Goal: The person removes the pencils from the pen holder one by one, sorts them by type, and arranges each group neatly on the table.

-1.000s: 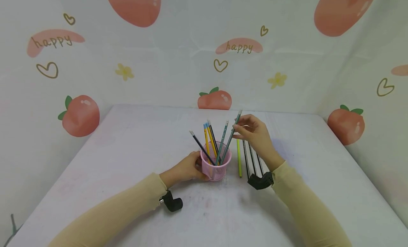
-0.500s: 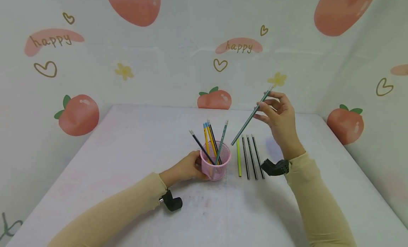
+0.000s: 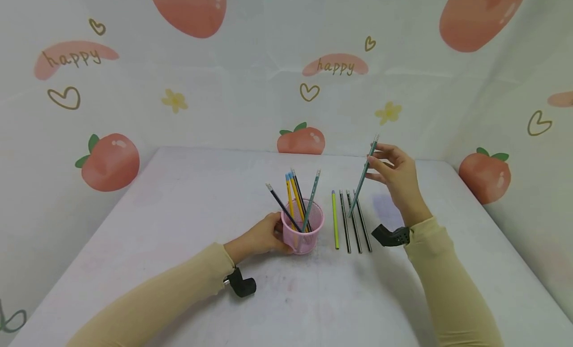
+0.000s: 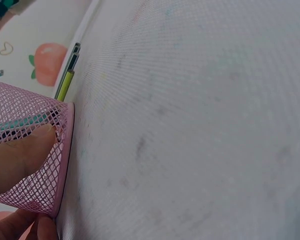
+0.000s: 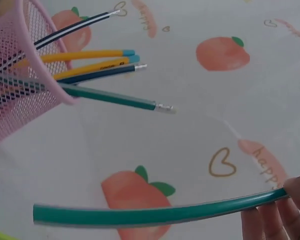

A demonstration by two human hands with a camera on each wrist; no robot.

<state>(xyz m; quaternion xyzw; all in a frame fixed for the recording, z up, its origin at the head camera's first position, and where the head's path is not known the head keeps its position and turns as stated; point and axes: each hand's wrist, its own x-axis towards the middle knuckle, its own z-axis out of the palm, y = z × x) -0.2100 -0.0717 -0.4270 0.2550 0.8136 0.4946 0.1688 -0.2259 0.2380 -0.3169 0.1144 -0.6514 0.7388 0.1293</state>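
Pencils everywhere in this one. The right hand is pinching a green pencil near its top end between thumb and fingertips, holding it up in the air. Its long axis is running steeply down and a bit leftward, with the lower tip hanging right over the row of pencils on the table. That row is a yellow-green pencil and three dark striped pencils, all lying parallel and pointing away from the person.

The left hand is wrapping around the side of the pink mesh cup, thumb pressing on the mesh in the left wrist view. Several pencils are leaning in it: a black striped one, two yellow ones, a dark one and a green one.

So the row is sitting between the cup and the right hand, just beside the cup, and the right hand is clearly the nearer one to it. The held pencil looks bent in the right wrist view, probably lens distortion.
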